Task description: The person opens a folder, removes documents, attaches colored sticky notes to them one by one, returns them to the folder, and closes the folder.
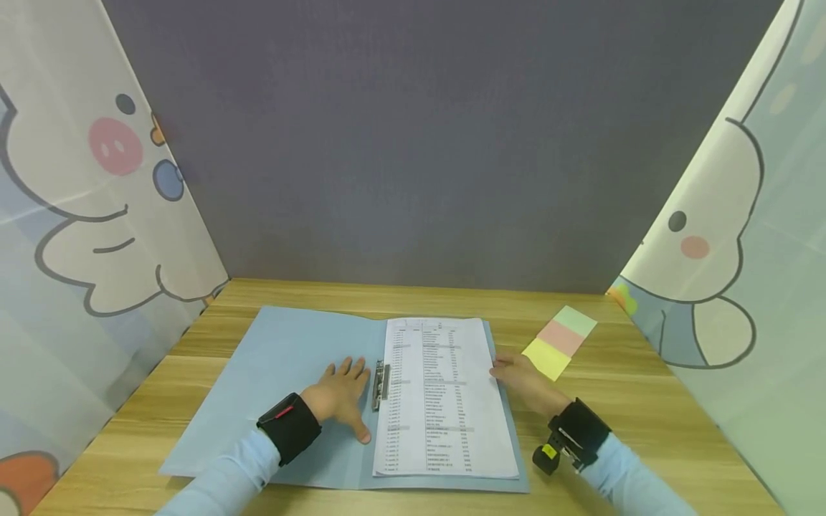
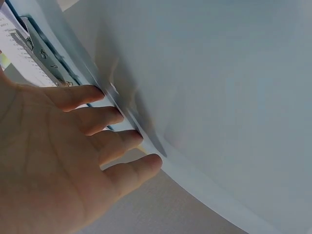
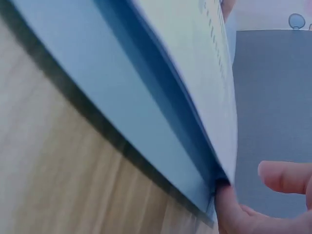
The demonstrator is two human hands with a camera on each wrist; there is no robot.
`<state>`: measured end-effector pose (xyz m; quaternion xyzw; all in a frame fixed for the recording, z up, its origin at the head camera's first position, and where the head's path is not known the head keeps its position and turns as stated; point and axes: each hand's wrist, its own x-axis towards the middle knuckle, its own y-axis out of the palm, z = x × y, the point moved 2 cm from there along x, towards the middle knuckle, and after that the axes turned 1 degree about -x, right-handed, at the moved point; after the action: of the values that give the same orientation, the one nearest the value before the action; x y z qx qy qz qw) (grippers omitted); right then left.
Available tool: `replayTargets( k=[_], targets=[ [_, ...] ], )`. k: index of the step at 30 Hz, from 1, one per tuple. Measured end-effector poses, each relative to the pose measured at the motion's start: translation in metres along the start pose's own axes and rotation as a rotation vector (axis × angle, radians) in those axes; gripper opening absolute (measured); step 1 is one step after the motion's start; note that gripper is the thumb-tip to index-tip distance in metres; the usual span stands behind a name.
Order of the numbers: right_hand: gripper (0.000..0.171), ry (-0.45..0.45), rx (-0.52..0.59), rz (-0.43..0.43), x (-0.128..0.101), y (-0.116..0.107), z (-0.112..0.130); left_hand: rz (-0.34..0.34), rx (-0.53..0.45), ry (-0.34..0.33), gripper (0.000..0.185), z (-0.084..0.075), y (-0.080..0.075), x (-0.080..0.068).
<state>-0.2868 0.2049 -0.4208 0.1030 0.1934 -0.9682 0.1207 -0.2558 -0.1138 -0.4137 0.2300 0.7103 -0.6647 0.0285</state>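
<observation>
A light blue folder (image 1: 284,365) lies spread on the wooden table. Printed sheets (image 1: 445,401) rest on its right side, beside a metal clip (image 1: 381,385) near the fold. My left hand (image 1: 342,394) rests on the left cover with its fingers spread; in the left wrist view its fingers (image 2: 131,170) touch the blue cover. At the right edge of the sheets is my right hand (image 1: 523,380). One finger (image 3: 226,200) touches the underside of the sheets' edge in the right wrist view, and another digit (image 3: 280,175) stands apart from the paper.
Yellow, pink and green sticky notes (image 1: 560,340) lie right of the folder, close behind my right hand. A dark grey panel (image 1: 426,143) rises at the table's back. Cartoon-printed curtains (image 1: 97,236) hang on both sides. Wooden tabletop (image 1: 652,380) shows at the right.
</observation>
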Motion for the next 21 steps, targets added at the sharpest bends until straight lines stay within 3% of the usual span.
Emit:
replayTargets(
  k=[4, 10, 17, 21],
  targets=[
    [0.046, 0.036, 0.055, 0.026, 0.0, 0.001, -0.003, 0.0, -0.004, -0.001, 0.118, 0.0, 0.002, 0.001],
    [0.036, 0.048, 0.148, 0.141, -0.006, 0.009, -0.007, 0.003, -0.016, -0.003, 0.118, 0.001, 0.0, -0.001],
    [0.028, 0.13, 0.062, 0.01, -0.009, 0.016, -0.014, -0.007, -0.036, 0.013, 0.118, 0.001, -0.002, -0.004],
    [0.025, 0.115, 0.008, -0.021, -0.01, 0.018, -0.015, -0.013, -0.05, 0.023, 0.118, 0.001, -0.003, -0.004]
  ],
)
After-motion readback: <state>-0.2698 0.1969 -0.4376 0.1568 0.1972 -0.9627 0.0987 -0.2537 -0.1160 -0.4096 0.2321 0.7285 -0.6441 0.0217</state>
